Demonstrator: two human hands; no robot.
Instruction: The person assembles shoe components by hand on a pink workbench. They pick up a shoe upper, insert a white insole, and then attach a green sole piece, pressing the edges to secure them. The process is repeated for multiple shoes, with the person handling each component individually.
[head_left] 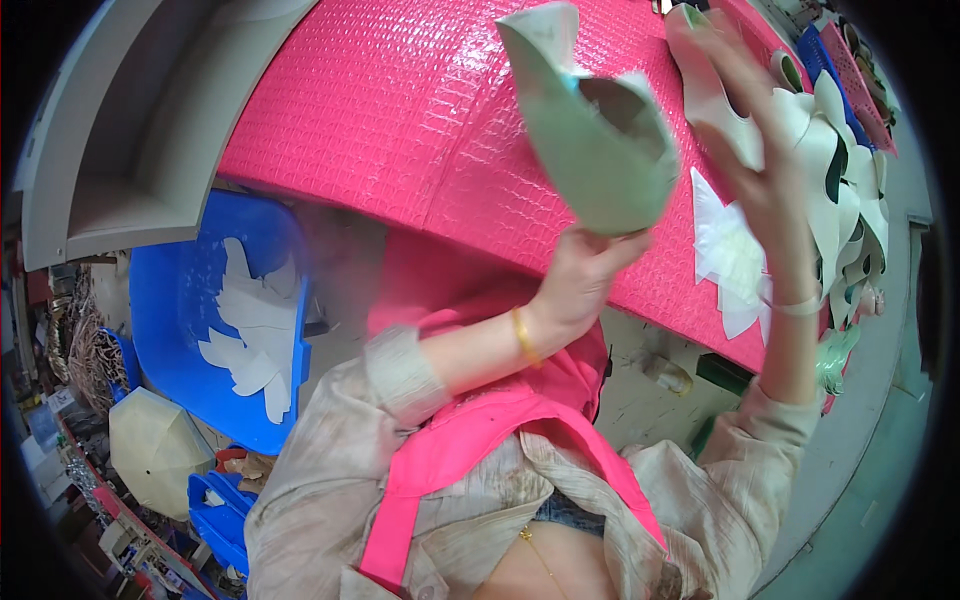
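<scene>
My left hand point(583, 272) grips a pale green shoe point(590, 130) by its heel end and holds it up, sole toward me, over the pink textured table point(400, 110). My right hand point(765, 150) is raised at the right, fingers spread, touching a cream shoe upper point(705, 85) that lies on the table. Just to its right is a row of several cream uppers point(845, 190). A white cut piece point(728, 255) rests below that hand near the table's edge.
A blue bin point(175, 320) holding white cut pieces point(255, 330) stands at the left below the table. A grey shelf point(120, 130) is at the upper left. Blue and pink crates point(840, 65) sit at the upper right. A beige umbrella point(155, 445) lies at the lower left.
</scene>
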